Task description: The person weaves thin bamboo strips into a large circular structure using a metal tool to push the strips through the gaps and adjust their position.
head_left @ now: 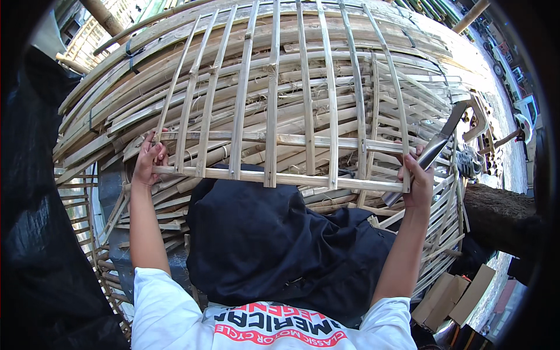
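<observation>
A bamboo slat frame (270, 116) stretches away from me, several long thin slats fixed across two crosspieces at its near end. My left hand (150, 160) is closed round the left ends of these crosspieces, by the outermost slat. At the other end, my right hand (417, 182) grips the frame's right corner. A long knife-like metal tool (434, 149), dark at its upper part and shiny lower down, slants behind the right hand and seems held in it too; the fingers partly hide it. Dark cloth (251, 233) covers my lap below the frame.
A large heap of split bamboo strips (175, 76) fills the space beyond and under the frame. Black sheeting (41, 204) hangs at the left. A thick log (499, 213) lies at the right, above a cardboard box (443, 297). Vehicles (525, 111) stand far right.
</observation>
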Tool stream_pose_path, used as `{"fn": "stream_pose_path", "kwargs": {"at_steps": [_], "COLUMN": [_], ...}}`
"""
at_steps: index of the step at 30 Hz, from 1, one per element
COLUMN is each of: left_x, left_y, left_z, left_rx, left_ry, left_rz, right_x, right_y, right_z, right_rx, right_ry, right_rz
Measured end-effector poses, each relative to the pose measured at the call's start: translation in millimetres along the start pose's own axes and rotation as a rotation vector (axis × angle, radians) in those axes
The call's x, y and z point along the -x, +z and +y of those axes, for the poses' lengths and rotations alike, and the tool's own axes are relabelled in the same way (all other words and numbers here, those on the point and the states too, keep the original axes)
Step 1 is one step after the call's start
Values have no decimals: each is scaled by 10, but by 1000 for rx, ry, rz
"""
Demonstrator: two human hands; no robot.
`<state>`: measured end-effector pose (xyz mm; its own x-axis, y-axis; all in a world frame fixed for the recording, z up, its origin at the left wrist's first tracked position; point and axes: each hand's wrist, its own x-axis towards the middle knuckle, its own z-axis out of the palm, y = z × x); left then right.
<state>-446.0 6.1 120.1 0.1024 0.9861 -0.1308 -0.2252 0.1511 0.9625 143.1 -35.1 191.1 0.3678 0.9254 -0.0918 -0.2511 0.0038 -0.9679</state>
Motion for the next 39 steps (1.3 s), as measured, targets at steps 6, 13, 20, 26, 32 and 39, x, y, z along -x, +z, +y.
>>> {"fn": "stream_pose_path", "kwargs": {"at_steps": [6, 13, 20, 26, 32, 39], "left_x": [-967, -1217, -922, -67, 373, 392], "left_y": [533, 521, 794, 2844, 3585, 3549], "left_z": [-362, -257, -11, -163, -902, -1342], "left_rx": [-50, -295, -937, -896, -1221, -1480], "left_ry": [-109, -409, -126, 196, 399, 654], "left_rz": [-185, 68, 271, -51, -540, -430], "right_x": [309, 353, 295, 252, 111, 79], "right_y": [-769, -838, -861, -925, -862, -948], "right_z": [290, 841, 1240, 1521, 1685, 1845], "right_rx": [-95, -172, -20, 218, 386, 331], "right_ry": [-10, 32, 3, 141, 55, 17], "right_rz": [178, 246, 221, 229, 191, 158]}}
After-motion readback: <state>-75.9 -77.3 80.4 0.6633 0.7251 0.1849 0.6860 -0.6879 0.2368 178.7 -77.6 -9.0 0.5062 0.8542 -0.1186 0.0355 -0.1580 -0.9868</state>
